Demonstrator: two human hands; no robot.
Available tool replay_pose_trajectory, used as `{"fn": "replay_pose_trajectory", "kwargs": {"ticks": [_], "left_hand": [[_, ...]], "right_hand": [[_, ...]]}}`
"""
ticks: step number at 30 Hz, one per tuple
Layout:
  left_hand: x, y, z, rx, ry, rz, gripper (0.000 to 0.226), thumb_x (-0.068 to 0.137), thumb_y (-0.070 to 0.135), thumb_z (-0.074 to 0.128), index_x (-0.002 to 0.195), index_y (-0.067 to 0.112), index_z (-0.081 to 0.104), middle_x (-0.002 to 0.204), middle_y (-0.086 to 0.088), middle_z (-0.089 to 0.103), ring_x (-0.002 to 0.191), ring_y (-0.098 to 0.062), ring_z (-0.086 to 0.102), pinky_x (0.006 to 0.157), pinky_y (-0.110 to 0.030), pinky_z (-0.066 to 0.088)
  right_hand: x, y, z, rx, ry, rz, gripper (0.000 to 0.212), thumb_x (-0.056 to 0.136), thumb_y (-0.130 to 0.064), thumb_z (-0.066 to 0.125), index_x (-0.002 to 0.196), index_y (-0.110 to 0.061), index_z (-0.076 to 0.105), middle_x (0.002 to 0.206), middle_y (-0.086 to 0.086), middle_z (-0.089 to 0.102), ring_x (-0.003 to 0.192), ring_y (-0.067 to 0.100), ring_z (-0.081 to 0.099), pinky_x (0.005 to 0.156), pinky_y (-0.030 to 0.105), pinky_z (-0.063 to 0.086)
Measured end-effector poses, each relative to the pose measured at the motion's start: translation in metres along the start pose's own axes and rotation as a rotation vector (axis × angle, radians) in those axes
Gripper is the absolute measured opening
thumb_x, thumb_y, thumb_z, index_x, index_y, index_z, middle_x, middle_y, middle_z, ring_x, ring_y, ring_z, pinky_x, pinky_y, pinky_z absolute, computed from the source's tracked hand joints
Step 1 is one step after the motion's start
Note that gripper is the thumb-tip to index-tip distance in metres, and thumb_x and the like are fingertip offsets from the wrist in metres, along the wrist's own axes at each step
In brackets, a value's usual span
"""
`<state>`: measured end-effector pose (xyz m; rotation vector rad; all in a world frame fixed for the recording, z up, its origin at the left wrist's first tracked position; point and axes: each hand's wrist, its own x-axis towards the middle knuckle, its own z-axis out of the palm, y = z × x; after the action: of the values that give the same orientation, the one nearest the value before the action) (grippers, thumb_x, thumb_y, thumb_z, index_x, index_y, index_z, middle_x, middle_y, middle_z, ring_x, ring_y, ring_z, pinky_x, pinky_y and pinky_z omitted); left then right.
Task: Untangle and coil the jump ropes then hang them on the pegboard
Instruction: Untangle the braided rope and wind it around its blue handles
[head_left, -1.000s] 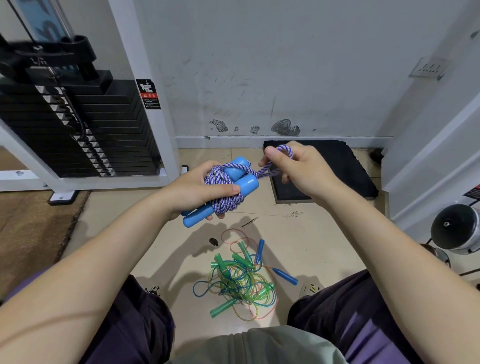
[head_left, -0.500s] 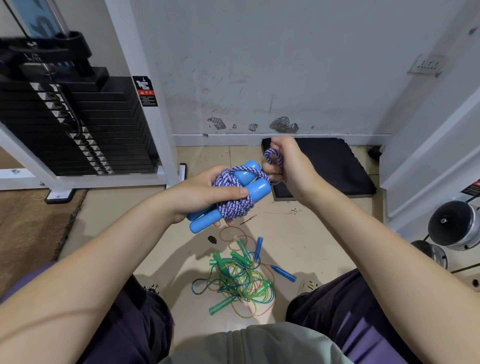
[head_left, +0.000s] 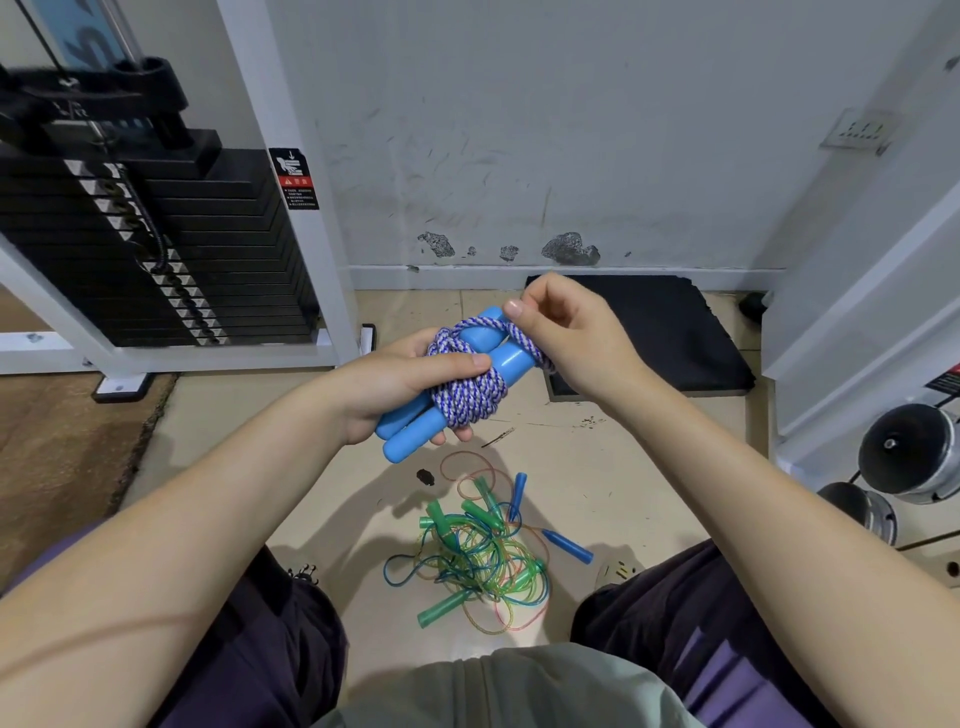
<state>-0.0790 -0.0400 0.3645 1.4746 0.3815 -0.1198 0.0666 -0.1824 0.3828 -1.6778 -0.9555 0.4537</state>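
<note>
Left hand (head_left: 400, 387) has the two blue handles (head_left: 470, 384) gripped side by side, thumb pressed flat over the purple-and-white rope (head_left: 470, 397) wound around their middle. Right hand (head_left: 574, 332) is curled in at the far end of the handles, fingers pinching a strand of that rope where it loops over the handle tips, just beyond the left thumb. Down on the floor (head_left: 597, 467), below both sets of fingers, sits the tangled pile of ropes (head_left: 480, 558) — green and blue handles poking out — well apart from the hands.
</note>
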Motion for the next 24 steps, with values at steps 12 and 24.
{"fn": "replay_pose_trajectory", "kwargs": {"ticks": [12, 24], "left_hand": [[0.005, -0.001, -0.005, -0.060, 0.078, -0.007, 0.049, 0.081, 0.043, 0.068, 0.122, 0.019, 0.058, 0.095, -0.012, 0.073, 0.066, -0.028, 0.070, 0.049, -0.029, 0.053], [0.002, 0.001, -0.004, -0.022, 0.063, -0.036, 0.058, 0.080, 0.042, 0.068, 0.130, 0.017, 0.051, 0.096, -0.011, 0.073, 0.067, -0.029, 0.070, 0.051, -0.029, 0.054]], "right_hand": [[-0.002, -0.003, -0.010, -0.107, -0.119, 0.017, 0.028, 0.074, -0.025, 0.085, 0.097, -0.020, 0.069, 0.090, -0.001, 0.069, 0.069, 0.019, 0.064, 0.069, 0.030, 0.055], [0.000, 0.003, -0.013, 0.061, -0.067, 0.056, 0.006, 0.091, -0.011, 0.068, 0.091, -0.009, 0.074, 0.079, 0.005, 0.072, 0.065, 0.019, 0.067, 0.069, 0.043, 0.058]]}}
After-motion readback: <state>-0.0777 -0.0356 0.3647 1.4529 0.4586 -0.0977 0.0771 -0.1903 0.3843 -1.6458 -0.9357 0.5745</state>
